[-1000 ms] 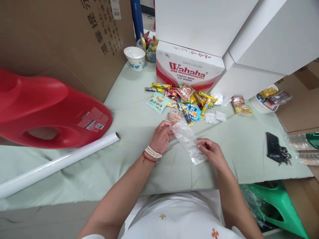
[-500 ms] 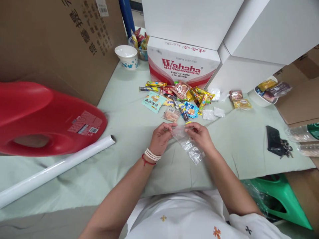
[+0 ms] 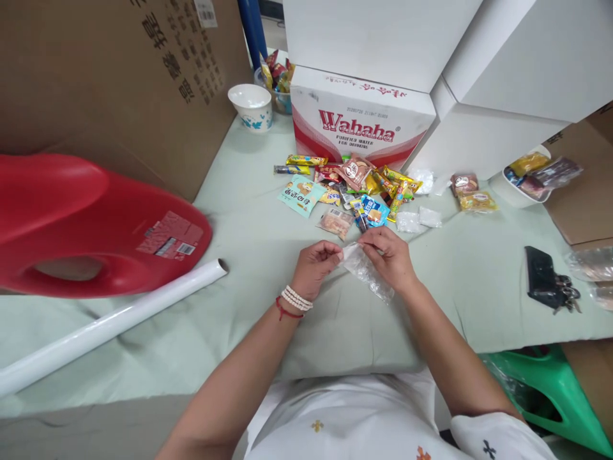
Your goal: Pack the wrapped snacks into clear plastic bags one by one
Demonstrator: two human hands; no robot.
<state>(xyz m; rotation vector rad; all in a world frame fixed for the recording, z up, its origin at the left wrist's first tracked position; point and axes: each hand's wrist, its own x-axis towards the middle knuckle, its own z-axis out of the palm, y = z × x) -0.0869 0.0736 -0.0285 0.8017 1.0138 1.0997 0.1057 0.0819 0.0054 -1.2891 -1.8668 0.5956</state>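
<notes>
A clear plastic bag (image 3: 368, 273) hangs between my two hands above the table, its lower part crumpled and slanting right. My left hand (image 3: 316, 263) pinches one upper corner. At the other corner, the fingers of my right hand (image 3: 390, 254) are closed on the plastic. Just beyond my hands lies a pile of wrapped snacks (image 3: 364, 185). Nearest to my fingers are a see-through snack packet (image 3: 335, 222) and a blue packet (image 3: 375, 212). Small white clear-wrapped packets (image 3: 408, 222) lie right of the pile.
Behind the snacks stands a Wahaba water carton (image 3: 359, 121). A paper cup (image 3: 251, 107) is at back left; a bowl of snacks (image 3: 522, 185) is at right. A red jug (image 3: 100, 223) and white tube (image 3: 119, 326) lie left. Keys with a black case (image 3: 543, 278) lie right.
The bag's lower end has swung up slightly and its top is more gathered. My right hand has risen a little and turned inward. The view has shifted slightly left.
</notes>
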